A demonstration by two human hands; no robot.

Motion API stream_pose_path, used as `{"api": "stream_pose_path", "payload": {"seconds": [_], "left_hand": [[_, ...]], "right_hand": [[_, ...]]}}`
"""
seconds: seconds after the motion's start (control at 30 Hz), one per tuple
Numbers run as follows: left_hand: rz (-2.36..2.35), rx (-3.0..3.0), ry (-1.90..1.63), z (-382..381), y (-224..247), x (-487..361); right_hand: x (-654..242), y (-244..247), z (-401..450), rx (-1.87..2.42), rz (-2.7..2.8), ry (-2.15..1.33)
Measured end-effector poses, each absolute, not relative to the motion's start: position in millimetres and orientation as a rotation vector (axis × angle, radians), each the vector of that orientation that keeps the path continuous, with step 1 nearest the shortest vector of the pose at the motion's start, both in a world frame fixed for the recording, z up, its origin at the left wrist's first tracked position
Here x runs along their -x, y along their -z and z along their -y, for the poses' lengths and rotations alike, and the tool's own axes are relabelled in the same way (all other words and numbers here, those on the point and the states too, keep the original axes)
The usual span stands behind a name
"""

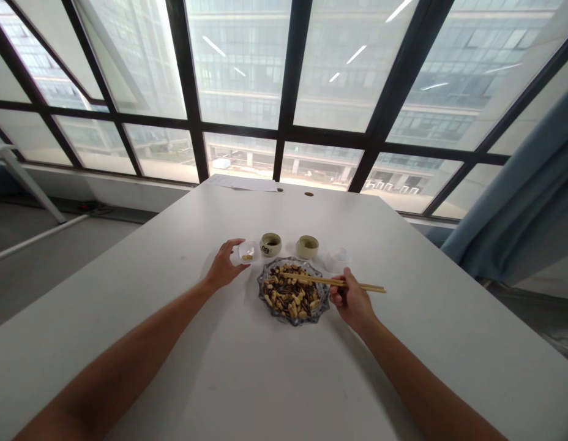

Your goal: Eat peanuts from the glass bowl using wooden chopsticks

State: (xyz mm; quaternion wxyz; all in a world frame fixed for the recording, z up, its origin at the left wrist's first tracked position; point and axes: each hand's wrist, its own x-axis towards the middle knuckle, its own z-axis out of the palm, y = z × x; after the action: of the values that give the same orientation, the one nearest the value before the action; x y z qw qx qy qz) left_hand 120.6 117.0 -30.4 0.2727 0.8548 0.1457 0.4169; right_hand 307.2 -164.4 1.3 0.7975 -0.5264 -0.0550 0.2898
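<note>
My left hand (225, 264) grips a small clear plastic cup (248, 252) with a few yellowish pieces in its bottom. In my right hand (352, 299) is a pair of wooden chopsticks (370, 287), their tips over a scalloped glass plate (321, 309). Peanuts and dark seeds (291, 298) fill the plate. Behind it stand two small greenish cups: the left one (270, 245) bears dark writing, the right one (307, 247) is plain. A second clear plastic cup (338, 260) sits just beyond my right hand.
The white table (247, 380) stretches to a large window. White paper (247, 184) lies at its far edge, near two round holes. A blue curtain (518, 196) hangs at the right, and a white frame (31, 184) stands at the left.
</note>
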Motion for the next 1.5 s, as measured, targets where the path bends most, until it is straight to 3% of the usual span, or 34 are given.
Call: {"api": "stream_pose_path", "payload": {"seconds": [0.37, 0.57, 0.73, 1.13, 1.33, 1.5], "left_hand": [[-0.393, -2.3, -1.129, -117.4, 31.1, -121.7], [-0.4, -2.303, -1.113, -116.5, 30.2, -121.1], [-0.426, -2.282, -1.092, -115.6, 28.4, -121.1], [-0.882, -2.127, -0.718, -148.6, 23.2, -121.9], [-0.638, -2.545, -0.711, -145.4, -20.8, -146.6], [-0.484, -2.866, -0.227, -124.8, -43.3, -201.4]], "right_hand": [[-291.7, 0.0, 166.3, 1.267, 0.397, -0.286], [-272.8, -3.6, 178.9, 1.418, 0.921, 0.063], [-268.6, -1.6, 183.1, 1.429, 1.202, 0.161], [-282.3, -2.3, 163.2, 1.195, 0.388, -0.208], [-299.5, 6.7, 158.5, 1.097, 0.22, -0.302], [-303.1, 7.8, 160.2, 1.093, 0.222, -0.308]]}}
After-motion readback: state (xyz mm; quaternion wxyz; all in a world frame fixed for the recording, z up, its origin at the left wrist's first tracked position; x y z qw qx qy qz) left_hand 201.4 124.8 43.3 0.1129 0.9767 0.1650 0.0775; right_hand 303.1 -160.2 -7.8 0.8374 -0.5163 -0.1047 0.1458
